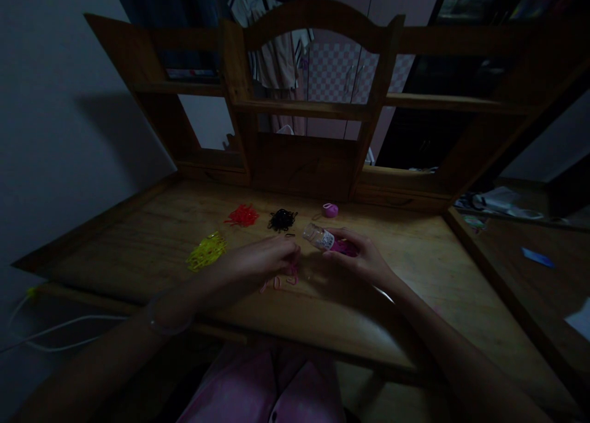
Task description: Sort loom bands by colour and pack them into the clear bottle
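Observation:
My right hand [362, 258] is closed around a small clear bottle [322, 237] with pink bands inside, tilted with its open mouth to the left. My left hand [262, 260] hovers just left of the bottle with its fingers pinched over a few pink rubber bands [281, 281] lying on the wooden desk [415, 269]. Whether the fingers grip a band is hard to see in the dim light. The bottle's pink cap [330, 210] lies behind it on the desk.
Three small piles of rubber bands lie on the desk: yellow [206, 251] at the left, red [242, 216] and black [281, 219] further back. A wooden shelf unit [304, 109] rises at the desk's back. A white cable [55, 334] hangs at the left.

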The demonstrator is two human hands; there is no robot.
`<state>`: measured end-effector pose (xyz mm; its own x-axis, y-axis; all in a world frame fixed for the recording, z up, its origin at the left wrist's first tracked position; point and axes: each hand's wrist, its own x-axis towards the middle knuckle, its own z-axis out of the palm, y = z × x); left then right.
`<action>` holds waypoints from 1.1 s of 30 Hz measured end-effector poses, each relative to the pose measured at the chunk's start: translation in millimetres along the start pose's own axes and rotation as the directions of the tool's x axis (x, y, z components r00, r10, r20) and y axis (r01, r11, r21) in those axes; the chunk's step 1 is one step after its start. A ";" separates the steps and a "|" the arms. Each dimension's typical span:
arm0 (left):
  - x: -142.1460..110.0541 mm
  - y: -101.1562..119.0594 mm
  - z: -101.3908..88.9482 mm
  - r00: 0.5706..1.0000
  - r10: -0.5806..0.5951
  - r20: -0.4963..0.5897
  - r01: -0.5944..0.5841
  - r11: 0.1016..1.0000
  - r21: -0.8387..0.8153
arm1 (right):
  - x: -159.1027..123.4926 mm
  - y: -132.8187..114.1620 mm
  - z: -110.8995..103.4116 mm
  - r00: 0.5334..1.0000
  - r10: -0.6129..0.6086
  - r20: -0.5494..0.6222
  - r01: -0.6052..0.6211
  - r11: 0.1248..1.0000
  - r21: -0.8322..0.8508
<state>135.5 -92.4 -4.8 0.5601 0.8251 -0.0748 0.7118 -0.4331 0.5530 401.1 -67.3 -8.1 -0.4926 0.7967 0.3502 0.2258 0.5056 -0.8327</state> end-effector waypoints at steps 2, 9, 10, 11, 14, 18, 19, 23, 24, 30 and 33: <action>-5.9 3.1 1.9 1.000 0.014 0.006 -0.014 1.000 -0.006 | -0.3 0.6 0.1 1.000 0.005 0.004 -0.005 1.000 0.005; -7.6 -2.4 -21.8 0.993 0.075 -0.096 -0.078 0.997 -0.027 | -1.3 -1.3 0.7 0.999 0.038 0.018 -0.038 0.999 0.016; -4.1 -3.1 -28.8 0.988 0.074 -0.136 -0.081 0.995 -0.054 | -1.4 -1.9 0.8 0.999 0.041 0.021 -0.041 0.999 0.018; -0.4 -2.9 -35.2 0.981 0.054 -0.186 -0.075 0.991 -0.110 | -1.5 -2.5 0.8 0.999 0.043 0.028 -0.044 0.999 0.018; 8.1 4.3 -44.8 0.945 -0.055 -0.321 -0.071 0.927 -0.368 | -2.0 -4.0 1.3 0.998 0.035 0.052 -0.036 0.999 0.015; 12.1 18.7 -35.6 0.912 -0.117 -0.393 -0.123 0.837 -0.533 | -2.8 -5.4 2.9 0.997 0.028 0.069 -0.030 0.999 0.038; 13.0 21.3 -32.1 0.911 -0.115 -0.397 -0.130 0.832 -0.539 | -2.9 -6.0 3.3 0.997 0.029 0.075 -0.032 0.998 0.047; 17.3 28.6 -23.9 0.908 -0.087 -0.409 -0.140 0.859 -0.492 | -3.6 -9.0 3.9 0.994 0.038 0.098 -0.045 0.997 0.066; 18.0 30.6 -23.4 0.906 -0.086 -0.414 -0.133 0.871 -0.472 | -3.7 -9.3 3.9 0.994 0.043 0.100 -0.050 0.997 0.066; 16.0 42.9 -22.1 0.846 -0.107 -0.522 -0.082 0.942 -0.326 | -5.0 -6.1 4.3 0.993 0.072 0.090 -0.079 0.993 0.087; 13.8 44.5 -21.7 0.843 -0.077 -0.532 -0.080 0.960 -0.267 | -4.8 -5.5 4.5 0.994 0.074 0.083 -0.084 0.989 0.121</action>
<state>165.7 -92.4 36.7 0.1914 0.9222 0.3359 0.5257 -0.3853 0.7584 398.4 -75.5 -7.2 -0.5422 0.8019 0.2508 0.1632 0.3933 -0.9048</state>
